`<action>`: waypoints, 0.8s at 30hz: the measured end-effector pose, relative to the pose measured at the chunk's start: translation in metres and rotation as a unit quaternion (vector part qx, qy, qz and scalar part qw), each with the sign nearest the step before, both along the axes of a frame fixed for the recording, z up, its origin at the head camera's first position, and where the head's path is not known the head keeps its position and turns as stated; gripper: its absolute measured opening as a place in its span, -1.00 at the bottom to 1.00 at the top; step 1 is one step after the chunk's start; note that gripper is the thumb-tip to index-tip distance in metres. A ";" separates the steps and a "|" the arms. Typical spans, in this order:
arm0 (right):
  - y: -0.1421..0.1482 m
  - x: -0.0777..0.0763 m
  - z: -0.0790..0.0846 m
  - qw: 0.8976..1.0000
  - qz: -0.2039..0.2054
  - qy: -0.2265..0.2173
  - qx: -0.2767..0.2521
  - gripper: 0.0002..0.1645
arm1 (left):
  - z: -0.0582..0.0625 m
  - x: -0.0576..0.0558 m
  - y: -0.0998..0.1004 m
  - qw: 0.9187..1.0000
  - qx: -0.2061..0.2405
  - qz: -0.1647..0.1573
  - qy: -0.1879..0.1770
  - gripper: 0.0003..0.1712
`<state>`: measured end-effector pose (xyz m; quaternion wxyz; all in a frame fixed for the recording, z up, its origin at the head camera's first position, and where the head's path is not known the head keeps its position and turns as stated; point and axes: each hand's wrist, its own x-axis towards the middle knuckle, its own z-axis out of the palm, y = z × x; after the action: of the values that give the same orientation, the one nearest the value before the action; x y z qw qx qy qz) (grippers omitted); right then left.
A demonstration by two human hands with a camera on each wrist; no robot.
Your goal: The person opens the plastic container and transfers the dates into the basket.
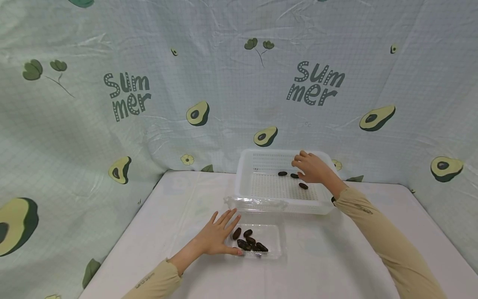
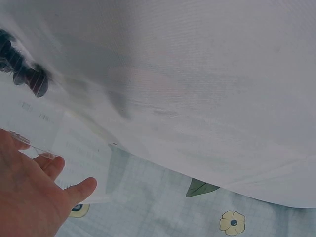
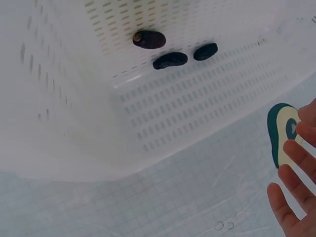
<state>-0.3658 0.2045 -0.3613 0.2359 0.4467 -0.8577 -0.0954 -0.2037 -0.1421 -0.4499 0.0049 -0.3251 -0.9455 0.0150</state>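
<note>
Brown dates (image 1: pixel 303 186): pinch softly

Three lie in the basket (image 1: pixel 242 174) near my right hand (image 1: pixel 313 168) — it holds nothing. I'd pinch one round its middle. My left hand (image 1: pixel 213 238), spread and empty, should steady the clear box (image 1: pixel 273 238) of others.

A: What stands behind the surface (image 1: pixel 313 274)?

B: A pale sheet (image 1: pixel 224 70), grey-green, finely gridded and creased, with a slight shine along some folds. It rises past the far edge and closes in the left and right sides too.

A: And its print?

B: Cut avocados (image 1: pixel 198 113) with dark stones, the word "summer" (image 1: pixel 311 94) twice in dotted grey-green letters, leafy sprigs (image 1: pixel 251 43), small yellow flowers (image 1: pixel 187 159) and single green leaves (image 1: pixel 91 272).

A: How does the surface itself look?

B: White with a faint pink cast, lightly creased; cloth or plastic, I can't tell which.

A: The light?

B: Soft and fairly even, with blurred shadows lying across the white.
</note>
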 end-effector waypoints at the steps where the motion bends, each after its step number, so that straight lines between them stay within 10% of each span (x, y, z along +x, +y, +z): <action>1: 0.001 0.001 0.000 1.000 0.003 0.000 -0.003 -0.78 | 0.000 0.000 0.000 1.000 0.001 0.000 -0.001 0.14; 24: 0.010 0.067 -0.007 0.995 0.082 0.034 -0.053 -0.70 | -0.003 -0.003 -0.001 1.000 0.002 -0.005 0.005 0.16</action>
<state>-0.2984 0.2149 -0.3685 0.2952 0.4988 -0.8137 -0.0448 -0.2063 -0.1435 -0.4531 0.0104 -0.3298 -0.9439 0.0142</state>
